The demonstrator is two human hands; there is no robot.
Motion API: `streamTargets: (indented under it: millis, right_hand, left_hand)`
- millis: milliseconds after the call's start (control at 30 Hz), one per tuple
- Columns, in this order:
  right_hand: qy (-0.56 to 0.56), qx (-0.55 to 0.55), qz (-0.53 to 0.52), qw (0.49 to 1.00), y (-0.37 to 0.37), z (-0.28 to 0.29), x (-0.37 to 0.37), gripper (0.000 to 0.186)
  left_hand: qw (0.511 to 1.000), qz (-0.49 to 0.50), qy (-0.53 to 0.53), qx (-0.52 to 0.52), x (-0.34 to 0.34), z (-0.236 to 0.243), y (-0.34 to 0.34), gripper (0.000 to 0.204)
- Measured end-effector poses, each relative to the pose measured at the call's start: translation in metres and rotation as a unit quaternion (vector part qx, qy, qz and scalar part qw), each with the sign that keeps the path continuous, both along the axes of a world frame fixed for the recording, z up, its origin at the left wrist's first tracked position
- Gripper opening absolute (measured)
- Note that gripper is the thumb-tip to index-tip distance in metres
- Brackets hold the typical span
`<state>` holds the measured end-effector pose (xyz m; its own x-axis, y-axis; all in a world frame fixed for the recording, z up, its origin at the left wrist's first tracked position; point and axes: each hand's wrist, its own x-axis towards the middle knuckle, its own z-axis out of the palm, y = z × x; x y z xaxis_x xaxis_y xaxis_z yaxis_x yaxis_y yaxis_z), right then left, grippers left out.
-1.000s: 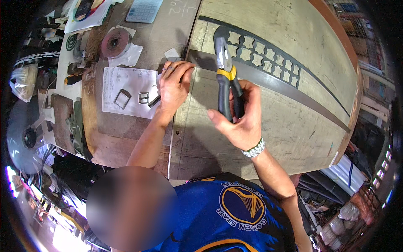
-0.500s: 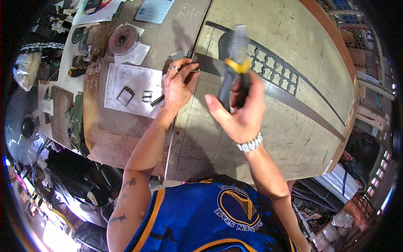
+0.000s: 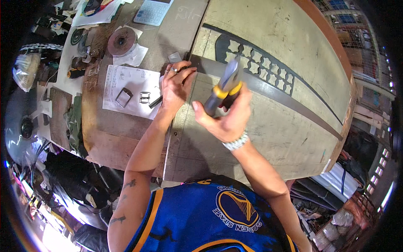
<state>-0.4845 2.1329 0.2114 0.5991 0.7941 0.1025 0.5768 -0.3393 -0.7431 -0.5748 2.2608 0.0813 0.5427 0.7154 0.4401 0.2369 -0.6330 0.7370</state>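
Note:
In my right hand (image 3: 230, 119) I grip pliers (image 3: 226, 86) with black and yellow handles, their metal jaws pointing away from me above the table. My left hand (image 3: 175, 89) rests at the near-left end of a long dark grey strip (image 3: 268, 86). Its fingers are bent in a pinch; what they hold, if anything, is too small to make out. Beyond the strip lies a black piece (image 3: 221, 45) with rows of star-like cutouts. Left of my left hand, a frame-shaped buckle (image 3: 119, 99) and a smaller metal buckle (image 3: 145, 97) lie on a written sheet (image 3: 119, 75).
A short black rod-like thing (image 3: 155, 102) lies beside my left wrist. Farther back are a brownish roll (image 3: 122, 40) on paper and a light blue calculator-like device (image 3: 152, 12). Tools and scraps crowd the table's left side. Bundled rolls (image 3: 336, 182) stand beyond the right edge.
My right hand has brought the pliers to the left and a little nearer to me, closer to my left hand. The left hand has barely shifted.

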Motion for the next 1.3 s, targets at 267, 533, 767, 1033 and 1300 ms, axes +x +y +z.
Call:
streamTargets:
  millis: [267,533,767,1033,1300]
  right_hand:
    - [0.021,-0.117,-0.032,0.992,0.007,-0.023,-0.005,0.062]
    - [0.096,-0.248,-0.017,0.964,-0.037,-0.027,0.014,0.066]
    - [0.131,-0.219,-0.184,0.949,-0.187,-0.055,0.017,0.065]
    - [0.104,-0.224,-0.242,0.938,-0.272,-0.077,0.003,0.069]
    - [0.061,-0.208,-0.216,0.952,-0.282,-0.084,-0.001,0.073]
  left_hand:
    - [1.0,-0.015,-0.005,-0.013,0.01,0.004,0.002,0.019]
    - [0.998,0.011,0.067,0.002,0.001,0.004,-0.005,0.021]
    - [0.978,-0.132,0.146,0.067,0.04,0.022,-0.072,0.05]
    - [0.946,-0.15,0.263,0.118,0.046,0.016,-0.074,0.097]
    - [0.927,-0.172,0.292,0.162,0.072,0.047,-0.058,0.078]
